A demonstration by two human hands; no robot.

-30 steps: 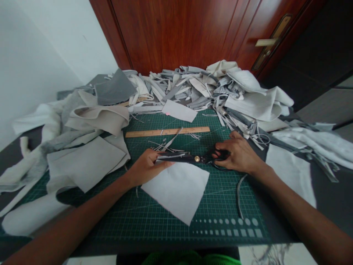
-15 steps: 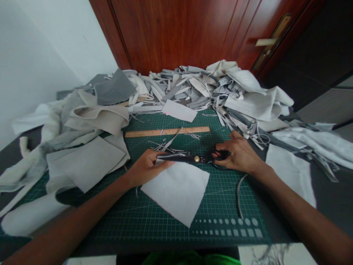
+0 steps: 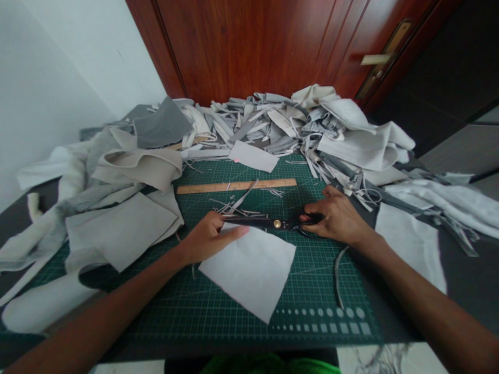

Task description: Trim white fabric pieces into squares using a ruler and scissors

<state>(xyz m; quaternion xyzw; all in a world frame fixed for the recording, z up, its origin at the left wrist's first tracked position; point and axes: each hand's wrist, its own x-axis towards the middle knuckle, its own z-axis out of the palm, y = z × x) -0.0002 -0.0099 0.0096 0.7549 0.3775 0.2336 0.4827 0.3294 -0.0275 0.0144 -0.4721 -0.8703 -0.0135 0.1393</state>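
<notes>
A pale grey piece of fabric (image 3: pixel 251 270) lies on the green cutting mat (image 3: pixel 312 275), one corner toward me. My left hand (image 3: pixel 208 236) grips its far left corner between thumb and fingers. My right hand (image 3: pixel 331 215) is wrapped round the handles of black scissors (image 3: pixel 268 223). Their blades run along the fabric's far edge, with the tips close to my left fingers. The blades look nearly closed; the fabric between them is hard to make out. Thin trimmed strips (image 3: pixel 244 210) lie just beyond the blades.
A wooden ruler (image 3: pixel 237 186) lies across the mat, with a small light fabric rectangle (image 3: pixel 253 156) behind it. Heaped scraps (image 3: pixel 265 122) line the back. Folded fabric (image 3: pixel 125 228) is at left, another light piece (image 3: pixel 411 246) at right. A narrow grey strip (image 3: pixel 337 275) lies near my right forearm.
The scissors have shifted very slightly left and their blades have drawn closer together. The fabric's near corner has moved a little toward me.
</notes>
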